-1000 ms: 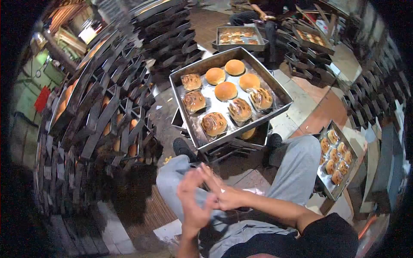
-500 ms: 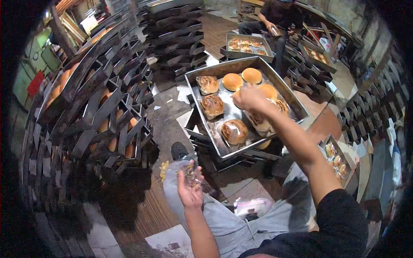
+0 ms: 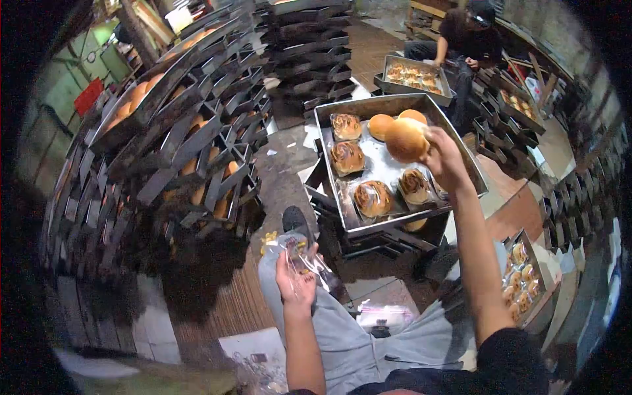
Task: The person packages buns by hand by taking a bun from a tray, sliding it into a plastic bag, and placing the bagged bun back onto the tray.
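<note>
Above the metal tray (image 3: 327, 178), my right hand (image 3: 446, 157) grips a round golden bun (image 3: 405, 141) by its edge. My left hand (image 3: 296, 284) holds a clear plastic bag (image 3: 304, 258) with printing over my left leg. In the tray lie buns with dark swirled tops in clear wrap, among them one wrapped bun (image 3: 374, 199) at the front and another (image 3: 415, 185) beside it. Two plain buns, one of them a smooth golden bun (image 3: 380, 126), sit at the tray's back, partly behind the held one.
Stacked dark trays (image 3: 197, 151) with buns rise at the left, and another tray stack (image 3: 299, 59) stands behind. At the back a person (image 3: 461, 39) sits by a bun tray (image 3: 421, 94). A pack of plastic bags (image 3: 385, 315) lies between my legs.
My right hand has lifted a plain bun from the tray and moved up and right. The left hand still holds the bag. The view has shifted, and the other person now leans toward their tray.
</note>
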### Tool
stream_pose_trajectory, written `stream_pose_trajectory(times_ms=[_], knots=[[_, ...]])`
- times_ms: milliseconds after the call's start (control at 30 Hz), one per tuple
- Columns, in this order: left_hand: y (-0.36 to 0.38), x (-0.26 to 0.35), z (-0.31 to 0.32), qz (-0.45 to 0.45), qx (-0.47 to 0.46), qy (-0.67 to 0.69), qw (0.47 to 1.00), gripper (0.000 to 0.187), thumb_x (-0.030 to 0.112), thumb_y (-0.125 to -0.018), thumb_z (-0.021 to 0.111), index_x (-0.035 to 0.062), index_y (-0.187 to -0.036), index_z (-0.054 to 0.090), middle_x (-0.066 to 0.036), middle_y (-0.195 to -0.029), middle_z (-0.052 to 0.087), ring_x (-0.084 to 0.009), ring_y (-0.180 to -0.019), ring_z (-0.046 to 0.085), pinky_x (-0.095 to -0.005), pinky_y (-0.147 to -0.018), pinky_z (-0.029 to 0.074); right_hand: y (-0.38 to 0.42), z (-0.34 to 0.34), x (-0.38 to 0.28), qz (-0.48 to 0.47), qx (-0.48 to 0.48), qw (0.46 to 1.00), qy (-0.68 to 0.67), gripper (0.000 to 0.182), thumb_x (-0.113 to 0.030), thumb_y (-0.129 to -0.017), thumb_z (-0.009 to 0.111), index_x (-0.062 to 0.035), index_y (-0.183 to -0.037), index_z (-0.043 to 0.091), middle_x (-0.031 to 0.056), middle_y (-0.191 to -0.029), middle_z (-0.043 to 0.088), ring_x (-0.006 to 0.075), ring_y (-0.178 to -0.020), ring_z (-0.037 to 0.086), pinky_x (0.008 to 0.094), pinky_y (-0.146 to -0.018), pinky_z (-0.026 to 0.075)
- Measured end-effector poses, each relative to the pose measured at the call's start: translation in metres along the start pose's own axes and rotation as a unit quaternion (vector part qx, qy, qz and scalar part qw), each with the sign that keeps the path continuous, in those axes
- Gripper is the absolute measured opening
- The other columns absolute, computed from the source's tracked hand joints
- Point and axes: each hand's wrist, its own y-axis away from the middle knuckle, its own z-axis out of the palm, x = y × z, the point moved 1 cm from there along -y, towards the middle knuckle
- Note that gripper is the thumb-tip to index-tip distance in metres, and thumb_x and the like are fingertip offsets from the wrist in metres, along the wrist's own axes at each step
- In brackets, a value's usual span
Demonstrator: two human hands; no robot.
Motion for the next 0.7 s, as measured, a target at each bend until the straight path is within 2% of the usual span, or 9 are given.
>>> stream_pose_trajectory(times_ms=[100, 233, 333, 367, 433, 467, 600, 633, 700], knots=[[0.009, 0.002, 0.01, 0.028, 0.009, -0.018, 0.999, 0.045, 0.041, -0.108, 0.046, 0.0037, -0.125, 0.064, -0.017, -0.122, 0.071, -0.0386, -0.116, 0.069, -0.0528, -0.088, 0.061, 0.083, -0.008, 0.017, 0.045, -0.093, 0.995, -0.003, 0.064, -0.026, -0.099, 0.068, -0.0015, -0.149, 0.035, 0.0164, -0.117, 0.067, 0.0256, -0.099, 0.072, 0.0367, -0.06, 0.063], [0.013, 0.003, 0.027, 0.056, 0.05, -0.015, 0.997, 0.04, 0.043, -0.108, 0.048, 0.0104, -0.128, 0.061, -0.012, -0.121, 0.07, -0.035, -0.112, 0.07, -0.0534, -0.088, 0.061, 0.188, 0.06, 0.044, 0.236, -0.194, 0.941, -0.143, 0.068, -0.017, -0.09, 0.082, -0.0015, -0.144, 0.043, 0.0162, -0.122, 0.066, 0.0224, -0.103, 0.072, 0.031, -0.069, 0.063], [0.018, 0.016, 0.029, 0.079, 0.052, -0.022, 0.995, 0.042, 0.045, -0.107, 0.049, 0.0103, -0.128, 0.059, -0.014, -0.122, 0.068, -0.0361, -0.111, 0.069, -0.057, -0.088, 0.061, 0.219, 0.094, 0.063, 0.06, -0.326, 0.938, 0.096, 0.06, -0.009, -0.083, 0.086, 0.0007, -0.134, 0.055, 0.0128, -0.128, 0.067, 0.0255, -0.114, 0.069, 0.0341, -0.096, 0.055], [0.022, 0.017, 0.028, 0.079, 0.051, -0.025, 0.995, 0.042, 0.045, -0.107, 0.049, 0.0103, -0.129, 0.058, -0.014, -0.122, 0.067, -0.0366, -0.111, 0.069, -0.0588, -0.087, 0.061, 0.223, 0.107, 0.054, -0.038, -0.365, 0.895, 0.252, 0.058, -0.005, -0.081, 0.083, 0.0009, -0.132, 0.056, 0.0177, -0.13, 0.065, 0.0333, -0.117, 0.067, 0.0386, -0.097, 0.056], [0.023, 0.013, 0.026, 0.041, 0.03, 0.022, 0.998, 0.048, 0.05, -0.104, 0.052, 0.0077, -0.127, 0.056, -0.015, -0.12, 0.066, -0.0386, -0.11, 0.068, -0.0644, -0.088, 0.06, 0.24, 0.121, 0.07, -0.279, -0.34, 0.846, 0.3, 0.056, 0.003, -0.082, 0.078, 0.0014, -0.134, 0.058, 0.0241, -0.13, 0.062, 0.0381, -0.122, 0.064, 0.0415, -0.102, 0.055], [0.027, 0.013, 0.027, 0.05, 0.032, 0.023, 0.998, 0.051, 0.052, -0.104, 0.05, 0.007, -0.129, 0.056, -0.017, -0.121, 0.066, -0.039, -0.109, 0.069, -0.0621, -0.089, 0.06, 0.251, 0.118, 0.068, -0.292, -0.349, 0.829, 0.325, 0.055, 0.004, -0.085, 0.075, 0.0013, -0.137, 0.058, 0.0257, -0.136, 0.06, 0.0451, -0.128, 0.059, 0.0463, -0.107, 0.051], [0.046, -0.011, 0.022, 0.045, 0.015, 0.023, 0.999, 0.059, 0.058, -0.105, 0.044, 0.0065, -0.132, 0.055, -0.024, -0.125, 0.065, -0.0416, -0.106, 0.069, -0.055, -0.09, 0.059, 0.249, 0.115, 0.081, -0.267, -0.359, 0.816, 0.367, 0.059, -0.002, -0.087, 0.069, 0.0019, -0.144, 0.053, 0.0264, -0.147, 0.053, 0.0451, -0.138, 0.051, 0.0493, -0.112, 0.048], [0.044, -0.023, 0.033, 0.09, 0.085, 0.009, 0.992, 0.064, 0.062, -0.104, 0.041, 0.0074, -0.135, 0.053, -0.029, -0.128, 0.064, -0.0435, -0.105, 0.068, -0.053, -0.091, 0.058, 0.244, 0.116, 0.082, -0.256, -0.342, 0.826, 0.368, 0.058, -0.001, -0.088, 0.068, 0.0016, -0.144, 0.053, 0.0262, -0.148, 0.052, 0.0452, -0.139, 0.051, 0.0495, -0.112, 0.047], [0.04, -0.026, 0.03, 0.097, 0.077, -0.012, 0.992, 0.065, 0.059, -0.106, 0.04, 0.0057, -0.143, 0.041, -0.029, -0.13, 0.062, -0.0496, -0.112, 0.065, -0.0577, -0.093, 0.057, 0.246, 0.115, 0.085, -0.233, -0.346, 0.822, 0.388, 0.058, -0.001, -0.09, 0.066, 0.0015, -0.146, 0.052, 0.0258, -0.152, 0.049, 0.0445, -0.143, 0.046, 0.0488, -0.114, 0.046]])
